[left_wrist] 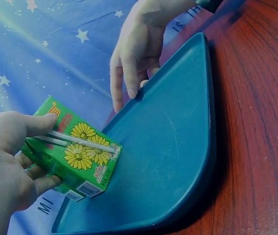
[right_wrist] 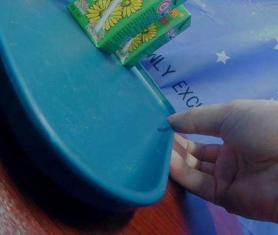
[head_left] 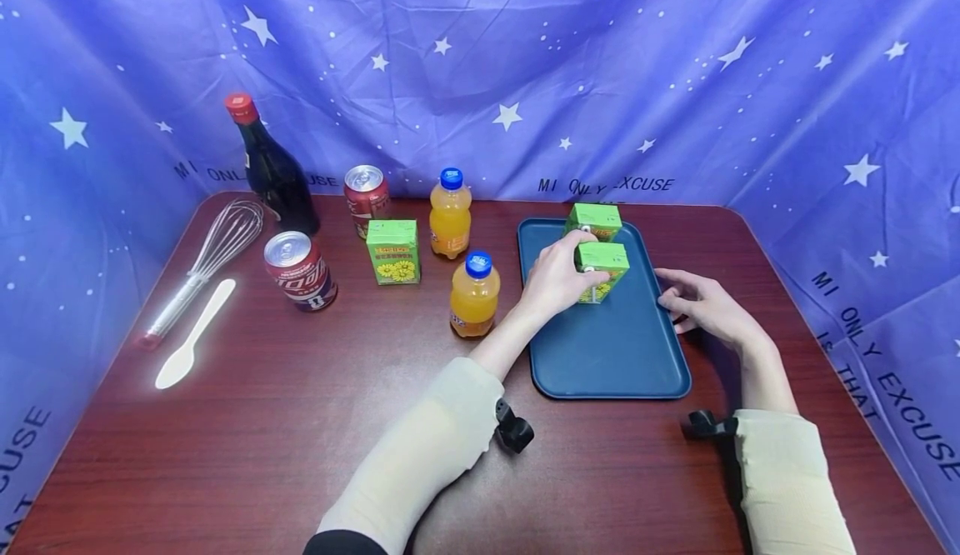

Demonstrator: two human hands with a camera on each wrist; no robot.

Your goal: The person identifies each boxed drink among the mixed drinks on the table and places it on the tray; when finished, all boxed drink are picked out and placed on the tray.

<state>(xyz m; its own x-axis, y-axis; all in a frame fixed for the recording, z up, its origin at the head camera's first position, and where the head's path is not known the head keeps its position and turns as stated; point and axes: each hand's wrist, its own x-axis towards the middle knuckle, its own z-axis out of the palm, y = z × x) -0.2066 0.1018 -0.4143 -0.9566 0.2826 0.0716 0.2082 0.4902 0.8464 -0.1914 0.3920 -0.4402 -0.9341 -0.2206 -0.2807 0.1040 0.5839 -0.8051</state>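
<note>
My left hand [head_left: 553,280] grips a green drink carton [head_left: 606,257] with yellow flowers, thumb on one side and fingers on the other. A white straw [left_wrist: 92,143] is fixed to the carton's face. It stands at or just above the blue tray [head_left: 607,359]; contact is hard to tell. Right behind it, a second green carton [head_left: 597,216] sits at the tray's far end. At the tray's right edge my right hand [head_left: 708,309] pinches the rim, its thumb [right_wrist: 197,120] on top and the other fingers curled against the outside.
Left of the tray stand two orange drink bottles [head_left: 474,301], another green carton [head_left: 394,255] and two red cans [head_left: 302,276]. Farther left are a dark bottle [head_left: 279,176] with a red cap, a whisk [head_left: 221,234] and a pale spoon [head_left: 193,338]. Starry blue cloth [head_left: 480,63] encloses the table.
</note>
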